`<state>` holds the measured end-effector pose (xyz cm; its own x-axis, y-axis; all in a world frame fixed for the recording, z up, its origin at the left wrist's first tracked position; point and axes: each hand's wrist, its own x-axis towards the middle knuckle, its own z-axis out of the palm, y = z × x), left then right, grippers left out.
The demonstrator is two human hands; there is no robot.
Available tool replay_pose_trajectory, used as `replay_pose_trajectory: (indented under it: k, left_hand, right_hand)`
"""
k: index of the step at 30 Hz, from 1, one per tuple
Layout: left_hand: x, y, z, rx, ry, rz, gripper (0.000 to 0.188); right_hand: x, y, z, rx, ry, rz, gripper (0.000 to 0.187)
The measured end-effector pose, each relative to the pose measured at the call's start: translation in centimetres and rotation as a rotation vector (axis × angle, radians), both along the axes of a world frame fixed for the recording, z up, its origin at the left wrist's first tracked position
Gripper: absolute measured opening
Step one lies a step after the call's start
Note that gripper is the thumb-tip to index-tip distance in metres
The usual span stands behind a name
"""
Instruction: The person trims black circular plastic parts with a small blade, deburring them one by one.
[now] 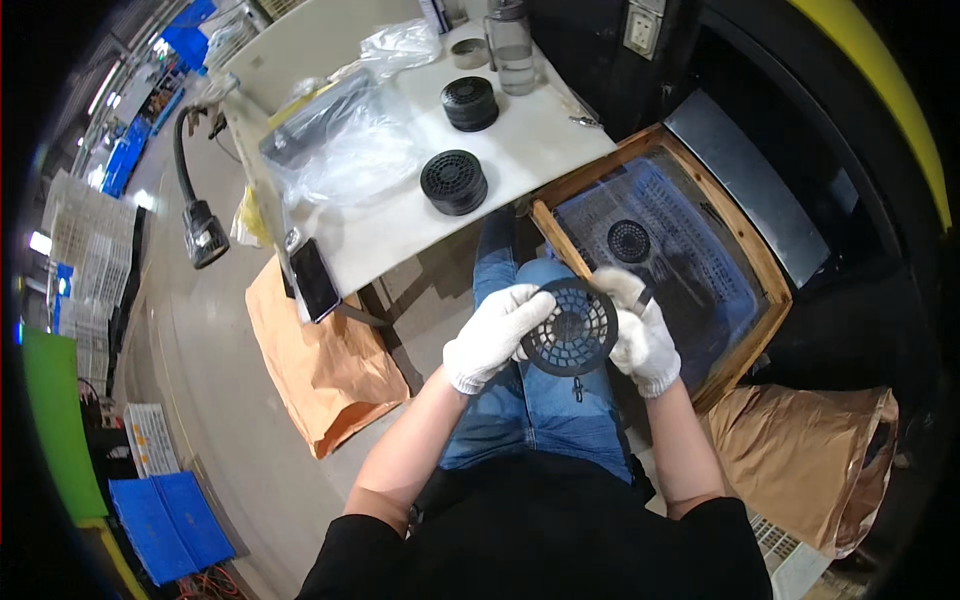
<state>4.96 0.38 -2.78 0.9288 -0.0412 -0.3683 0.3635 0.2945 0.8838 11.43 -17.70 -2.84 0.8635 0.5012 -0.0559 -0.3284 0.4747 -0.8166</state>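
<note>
A round black plastic grille (570, 326) is held up over my lap, its open mesh facing me. My left hand (497, 337), in a white knit glove, pinches its left edge, thumb on top. At the grille's right edge is my gloved right hand (645, 345), closed and slightly blurred. A small dark thing pokes out of that hand; its kind cannot be made out. Just below the grille shows a small dark piece (578, 390) against my jeans. Another grille (629, 241) lies in the wood-framed mesh bin (690, 160) to the right.
Two stacks of black grilles, a nearer one (454, 182) and a farther one (469, 104), stand on the white table (385, 245). Clear plastic bags (350, 150), a water jug (512, 55) and a phone (314, 280) are there too. Paper sacks (325, 365) flank me.
</note>
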Motion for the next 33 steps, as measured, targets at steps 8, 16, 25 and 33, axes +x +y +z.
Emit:
replay_pose_trajectory:
  k: [8, 16, 25, 33]
  left_hand:
    - [-2.5, 0.4, 2.7, 0.318, -0.083, 0.158, 0.023]
    - [-3.5, -0.2, 2.6, 0.244, -0.168, 0.223, 0.021]
    - [-4.0, 1.0, 2.5, 0.249, -0.067, 0.344, 0.025]
    - [-3.7, 0.8, 3.4, 0.167, -0.091, 0.323, 0.025]
  right_hand:
    - [-3.0, -1.2, 2.9, -0.642, 0.007, 0.669, 0.024]
    - [-3.9, -1.7, 0.7, -0.676, -0.576, 0.559, 0.018]
    - [-0.6, -3.6, 1.7, -1.395, -0.459, -0.163, 0.049]
    - [-0.9, -4.6, 0.7, -0.781, -0.243, -0.100, 0.018]
